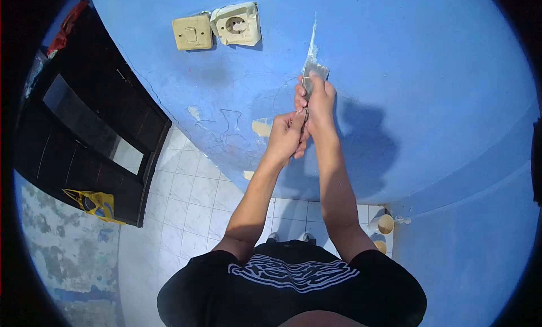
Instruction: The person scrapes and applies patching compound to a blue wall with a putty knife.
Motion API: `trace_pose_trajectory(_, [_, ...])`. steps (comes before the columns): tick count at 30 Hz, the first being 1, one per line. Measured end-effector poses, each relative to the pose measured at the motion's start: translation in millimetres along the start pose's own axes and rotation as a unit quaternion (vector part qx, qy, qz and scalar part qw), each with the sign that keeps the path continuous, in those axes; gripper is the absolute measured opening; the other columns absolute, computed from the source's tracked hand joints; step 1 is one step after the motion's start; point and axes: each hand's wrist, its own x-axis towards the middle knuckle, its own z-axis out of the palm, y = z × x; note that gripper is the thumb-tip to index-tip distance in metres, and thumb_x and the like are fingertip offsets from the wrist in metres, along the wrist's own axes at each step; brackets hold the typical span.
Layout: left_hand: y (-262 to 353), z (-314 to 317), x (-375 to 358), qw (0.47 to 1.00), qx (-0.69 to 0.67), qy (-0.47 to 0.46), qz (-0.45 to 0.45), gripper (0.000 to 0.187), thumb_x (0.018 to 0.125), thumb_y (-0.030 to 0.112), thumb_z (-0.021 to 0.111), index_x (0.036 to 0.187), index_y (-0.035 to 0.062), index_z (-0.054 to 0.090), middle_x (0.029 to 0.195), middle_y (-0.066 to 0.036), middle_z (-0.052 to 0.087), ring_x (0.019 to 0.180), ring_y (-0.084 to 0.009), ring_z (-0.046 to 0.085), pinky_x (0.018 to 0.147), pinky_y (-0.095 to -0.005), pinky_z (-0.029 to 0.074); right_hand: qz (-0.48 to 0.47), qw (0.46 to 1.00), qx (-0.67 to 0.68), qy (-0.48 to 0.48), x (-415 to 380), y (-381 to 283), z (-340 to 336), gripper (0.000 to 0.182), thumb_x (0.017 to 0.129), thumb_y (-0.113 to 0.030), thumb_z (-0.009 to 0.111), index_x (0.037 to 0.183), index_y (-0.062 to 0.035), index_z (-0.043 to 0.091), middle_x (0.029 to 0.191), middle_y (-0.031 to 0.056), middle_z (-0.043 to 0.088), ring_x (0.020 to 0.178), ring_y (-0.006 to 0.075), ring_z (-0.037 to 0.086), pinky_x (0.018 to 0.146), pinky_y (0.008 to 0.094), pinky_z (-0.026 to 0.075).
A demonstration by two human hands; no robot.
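Observation:
A putty knife (320, 71) with a flat grey metal blade is pressed to the blue wall, at the lower end of a whitish vertical streak (311, 50). My right hand (319, 101) is closed around it, with the thumb laid along the blade. Just below and to the left, my left hand (287, 136) is closed at the handle's lower end. Most of the handle is hidden by my fingers.
A light switch (192, 33) and a socket (236, 25) with paper around it sit upper left. Dark doors (84, 112) and a yellow bag (96, 204) are at left. Two round containers (385, 224) stand on the tiled floor (192, 186) at lower right.

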Motion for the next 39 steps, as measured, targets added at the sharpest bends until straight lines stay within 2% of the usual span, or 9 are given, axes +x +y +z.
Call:
trace_pose_trajectory(3, [-10.7,-2.0,5.1,1.000,0.005,0.009,0.013,0.040,0.105,0.031,0.045,0.074,0.0057,0.049,0.056,-0.001,0.044,0.035,-0.0079,0.035,0.030,-0.0252,0.026,-0.005,1.000,-0.012,-0.005,-0.2,5.7,-4.1,0.033,0.100,-0.032,0.051,0.098,0.0013,0.054,0.063,0.0020,0.049,0.045,0.0086,0.040,0.041,0.0254,0.034])
trace_pose_trajectory(9, [4.2,0.9,1.2,0.999,0.026,0.002,0.018,0.038,0.105,0.028,0.045,0.074,0.0055,0.049,0.056,-0.001,0.043,0.035,-0.0078,0.035,0.030,-0.0253,0.026,-0.032,0.999,-0.022,0.008,-2.7,1.3,4.2,0.033,0.102,-0.032,0.050,0.097,0.0012,0.054,0.065,0.0023,0.049,0.047,0.0082,0.040,0.042,0.0257,0.034])
trace_pose_trajectory(16, [-1.1,-5.6,-4.6,0.998,0.064,0.006,0.008,0.039,0.105,0.027,0.045,0.074,0.0045,0.050,0.056,-0.001,0.044,0.035,-0.0076,0.036,0.030,-0.0257,0.026,-0.012,0.998,-0.041,0.037,-11.1,10.1,3.2,0.032,0.103,-0.030,0.048,0.098,0.0018,0.054,0.067,0.0027,0.050,0.049,0.0078,0.041,0.044,0.0251,0.034])
trace_pose_trajectory(18, [10.9,2.5,5.0,0.997,0.042,-0.019,0.064,0.040,0.105,0.027,0.046,0.073,0.0041,0.051,0.055,-0.001,0.044,0.035,-0.0073,0.037,0.030,-0.0251,0.026,-0.068,0.997,-0.029,0.010,-0.8,-4.1,8.2,0.032,0.103,-0.029,0.047,0.098,0.0016,0.054,0.067,0.0025,0.050,0.048,0.0077,0.041,0.043,0.0251,0.034])
trace_pose_trajectory(22, [-4.8,-0.4,5.6,0.997,0.032,-0.005,0.064,0.041,0.104,0.028,0.046,0.071,0.0038,0.051,0.055,-0.001,0.044,0.034,-0.0071,0.037,0.030,-0.0243,0.026,-0.073,0.997,-0.030,-0.003,-1.7,4.0,1.3,0.032,0.103,-0.029,0.047,0.098,0.0013,0.053,0.066,0.0023,0.050,0.048,0.0077,0.040,0.043,0.0249,0.034])
trace_pose_trajectory(25, [-10.0,-6.2,-4.1,0.999,0.036,0.000,0.014,0.041,0.104,0.030,0.046,0.072,0.0044,0.051,0.055,-0.001,0.044,0.035,-0.0073,0.037,0.030,-0.0248,0.027,-0.023,0.998,-0.050,0.024,-12.6,12.3,0.7,0.031,0.103,-0.029,0.047,0.098,0.0017,0.053,0.066,0.0018,0.049,0.049,0.0073,0.040,0.043,0.0246,0.033])
trace_pose_trajectory(30, [9.3,6.3,8.9,0.998,0.018,-0.016,0.059,0.042,0.104,0.032,0.046,0.074,0.0043,0.051,0.055,0.000,0.044,0.035,-0.0068,0.036,0.030,-0.0237,0.026,-0.071,0.997,-0.045,0.003,-1.2,-12.1,12.7,0.029,0.104,-0.027,0.046,0.098,0.0013,0.053,0.066,0.0012,0.049,0.049,0.0071,0.040,0.044,0.0250,0.033])
trace_pose_trajectory(36, [7.6,1.0,3.3,0.999,0.018,-0.027,0.020,0.041,0.105,0.033,0.046,0.076,0.0049,0.051,0.056,0.000,0.044,0.036,-0.0068,0.037,0.031,-0.0238,0.028,-0.023,0.995,-0.088,0.045,-10.0,-2.0,6.9,0.030,0.104,-0.027,0.046,0.097,0.0005,0.054,0.066,0.0015,0.049,0.049,0.0075,0.040,0.044,0.0258,0.034])
trace_pose_trajectory(39, [11.1,4.8,7.4,0.999,0.003,-0.024,0.030,0.041,0.105,0.032,0.046,0.074,0.0050,0.050,0.056,0.000,0.044,0.036,-0.0065,0.036,0.030,-0.0235,0.028,-0.083,0.995,-0.057,0.002,2.1,-13.4,12.1,0.029,0.104,-0.028,0.047,0.096,0.0000,0.054,0.066,0.0019,0.050,0.049,0.0076,0.041,0.044,0.0258,0.034])
